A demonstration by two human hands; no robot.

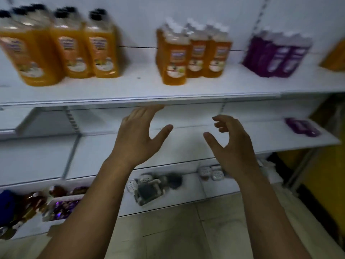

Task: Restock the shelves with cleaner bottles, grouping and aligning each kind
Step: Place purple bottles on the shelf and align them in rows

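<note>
Hovering just below the top shelf (140, 88), the person's left hand (138, 135) and right hand (233, 144) both hold nothing. The left fingers are spread straight, the right fingers loosely curled.

The cleaner bottles stand up there in groups: big orange bottles (56, 51) with black caps on the left, smaller orange bottles (205, 55) with white caps in the middle, purple bottles (278, 55) further right.

Likely trouble: one front bottle (174, 66) stands forward of its group, nearer the shelf lip, so a careless nudge while aligning could tip it off or domino its neighbours.

The shelving is white against a white wall. A purple pack (302, 127) lies on the shelf below, with blurry odds and ends on the bottom one and a pale tiled floor (186, 230) underneath.
</note>
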